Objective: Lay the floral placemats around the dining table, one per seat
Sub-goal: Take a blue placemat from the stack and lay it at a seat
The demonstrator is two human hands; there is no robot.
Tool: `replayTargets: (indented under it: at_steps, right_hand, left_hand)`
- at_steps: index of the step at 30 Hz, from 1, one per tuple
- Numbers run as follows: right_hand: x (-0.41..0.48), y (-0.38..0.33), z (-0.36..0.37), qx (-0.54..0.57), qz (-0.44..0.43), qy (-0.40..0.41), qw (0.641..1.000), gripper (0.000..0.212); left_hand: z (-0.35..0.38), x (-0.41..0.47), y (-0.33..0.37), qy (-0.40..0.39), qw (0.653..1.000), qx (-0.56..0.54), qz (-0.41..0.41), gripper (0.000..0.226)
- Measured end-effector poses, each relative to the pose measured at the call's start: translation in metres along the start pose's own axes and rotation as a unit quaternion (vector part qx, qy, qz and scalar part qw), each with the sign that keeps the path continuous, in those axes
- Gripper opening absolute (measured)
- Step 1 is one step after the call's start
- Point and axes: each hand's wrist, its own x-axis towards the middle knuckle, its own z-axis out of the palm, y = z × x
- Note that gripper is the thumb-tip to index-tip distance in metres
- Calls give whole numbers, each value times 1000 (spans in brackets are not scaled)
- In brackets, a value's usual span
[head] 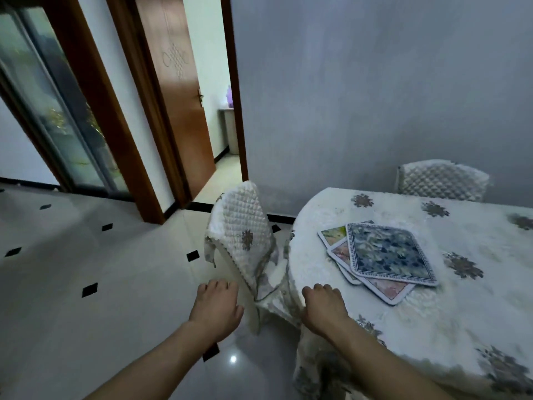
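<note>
Brown timber door frames [121,116] at ten o'clock, glossy pale floor tiles [86,255] with small black diamond insets below. Left hand [217,306] at seven o'clock, palm down over the floor, fingers loosely spread, holding nothing. Quilted cream cover on the near chair [240,232] at centre, tucked against the table edge. Right hand [325,306] just past six o'clock, empty too, fingers curled lightly at the rim of the tablecloth [375,209]; contact with the cloth impossible to tell. Floral placemats [388,251] at three o'clock, all in one fanned stack, flat squares with rounded corners, blue-patterned one on top. Second quilted chair [442,180] at two o'clock. Judged barely begun: no mat laid at any seat in view, whole stack left to deal out.
</note>
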Motion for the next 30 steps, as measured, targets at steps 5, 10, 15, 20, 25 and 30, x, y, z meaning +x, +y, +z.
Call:
replayTargets:
  at_steps: [5,10,15,20,25,30]
  right_hand:
    - [36,27,3,7,106,-13,994,22]
    - [54,51,0,16,244,-19,969,16]
    - [47,62,2,25,352,-39,935,28]
    - [30,83,7,26,411,-47,910,30]
    - [39,130,17,22,419,-48,906,24]
    - [71,211,36,37,409,-59,910,28]
  left_hand:
    - [7,97,-5,13,995,-14,100,39]
    - [11,186,0,16,977,-37,211,46]
    - [4,249,20,9,959,-54,278,42]
    - [4,275,61,1,943,-43,330,42]
    - [12,299,102,-17,943,-44,330,41]
    - [32,330,155,-42,950,-46,306,44]
